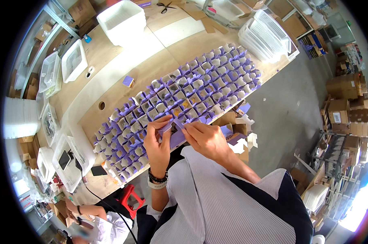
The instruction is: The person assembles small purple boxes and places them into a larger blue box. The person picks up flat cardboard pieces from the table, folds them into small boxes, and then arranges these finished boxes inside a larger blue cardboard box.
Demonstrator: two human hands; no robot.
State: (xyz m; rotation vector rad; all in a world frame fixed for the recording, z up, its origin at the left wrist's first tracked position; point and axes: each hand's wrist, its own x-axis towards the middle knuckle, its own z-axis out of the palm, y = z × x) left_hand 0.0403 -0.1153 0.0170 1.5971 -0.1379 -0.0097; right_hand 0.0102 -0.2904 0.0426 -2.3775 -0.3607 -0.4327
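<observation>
Close to my body, at the table's near edge, I hold a small purple cardboard box [177,140] between both hands. My left hand [157,142] grips its left side with thumb and fingers closed on it. The fingers of my right hand [206,140] pinch a flap at the box's upper right. What lies inside this box is too small to make out. Just beyond my hands, many open-topped purple boxes [200,83] with pale inner flaps stand upright in tight rows. A few near the middle show something orange inside.
A single purple box [128,81] lies apart behind the rows. White stacked baskets [265,36] stand at the far right, white stacked trays [122,22] at the back. An open carton [237,130] sits beside the near edge. A co-worker [96,221] and a red stool [131,201] are lower left.
</observation>
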